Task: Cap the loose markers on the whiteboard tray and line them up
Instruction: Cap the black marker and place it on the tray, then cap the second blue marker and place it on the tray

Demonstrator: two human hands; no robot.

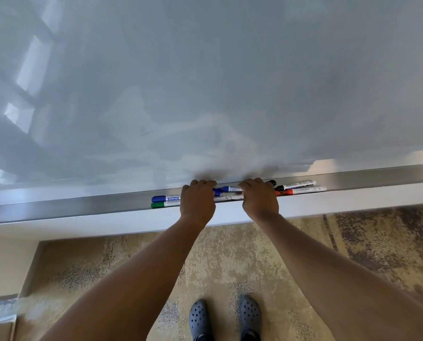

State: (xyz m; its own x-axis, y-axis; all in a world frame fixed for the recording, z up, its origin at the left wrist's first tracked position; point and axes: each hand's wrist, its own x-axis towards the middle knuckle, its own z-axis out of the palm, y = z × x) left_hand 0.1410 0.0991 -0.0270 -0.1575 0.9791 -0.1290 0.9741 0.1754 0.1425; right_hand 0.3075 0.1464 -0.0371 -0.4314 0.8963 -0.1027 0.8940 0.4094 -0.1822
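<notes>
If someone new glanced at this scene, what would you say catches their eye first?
Probably the two hands at the centre of the whiteboard tray: the left hand and right hand curl over a blue marker between them. Next come the coloured caps along the tray, a blue-capped marker and green-capped marker to the left, a red-capped marker to the right. The glossy whiteboard fills everything above.

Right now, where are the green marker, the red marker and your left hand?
green marker (pixel 165 204): head view, on its white barrel.
red marker (pixel 304 190): head view, on its white barrel.
left hand (pixel 197 199): head view, on its back.
</notes>
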